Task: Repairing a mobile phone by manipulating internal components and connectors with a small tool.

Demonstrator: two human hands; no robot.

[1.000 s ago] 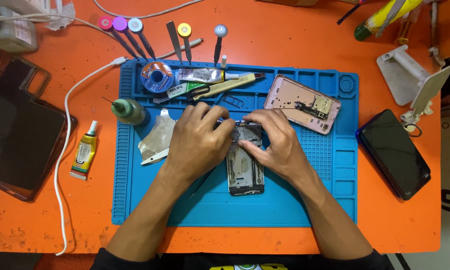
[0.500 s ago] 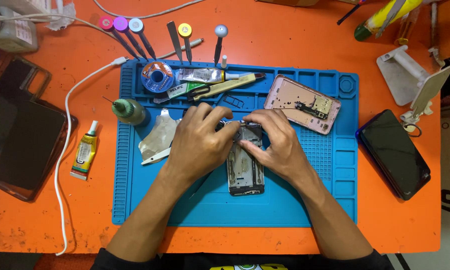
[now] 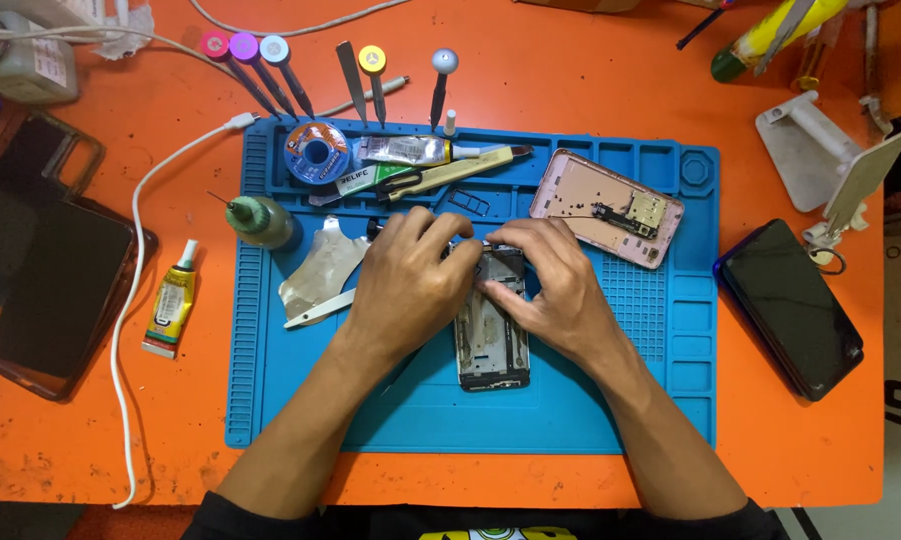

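Almost nothing had shifted since the earlier frame: your two hands stayed bunched over the top end of the opened grey smartphone chassis, which lay lengthwise in the middle of the blue silicone repair mat on the orange counter. Your left hand draped over the chassis's upper left corner with its fingers curled and close together, seemingly pinning the frame so it could not slide. Your right hand came in from the other side, its fingers pressed together at the top edge, probably pinching some small part there, though what they held I could not tell. You kept the pink phone back cover just beyond your right hand, and the black smartphone well apart on the bare counter, out of the working space.
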